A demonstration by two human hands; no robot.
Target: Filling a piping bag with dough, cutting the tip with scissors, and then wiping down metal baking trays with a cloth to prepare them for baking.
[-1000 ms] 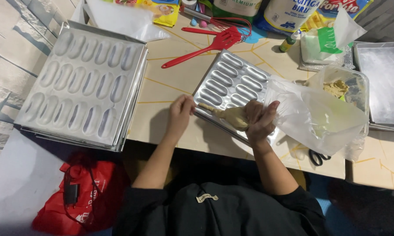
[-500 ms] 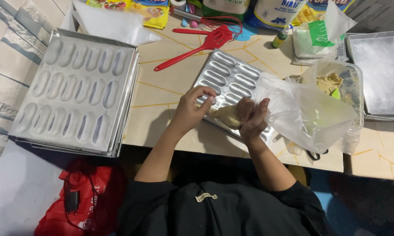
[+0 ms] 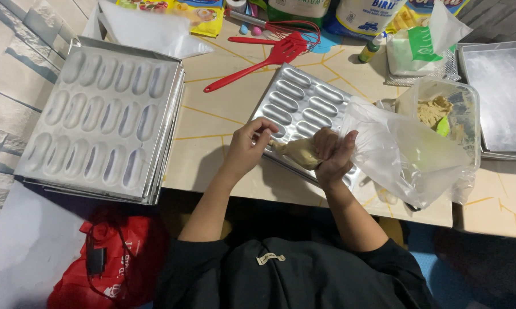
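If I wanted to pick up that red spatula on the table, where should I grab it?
Take the red spatula by its long thin handle, near the lower left end, coming from above. It lies flat and bare there, while the slotted head sits among a whisk and packets.

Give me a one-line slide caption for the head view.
Right hand squeezes a dough-filled piping bag while the left hand guides its tip over an oval-cavity metal mould tray.

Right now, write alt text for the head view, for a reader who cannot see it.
A person's right hand squeezes a clear piping bag of beige dough while the left hand steadies its tip over a metal mould tray with oval hollows. A stack of similar trays lies to the left, a red spatula behind.
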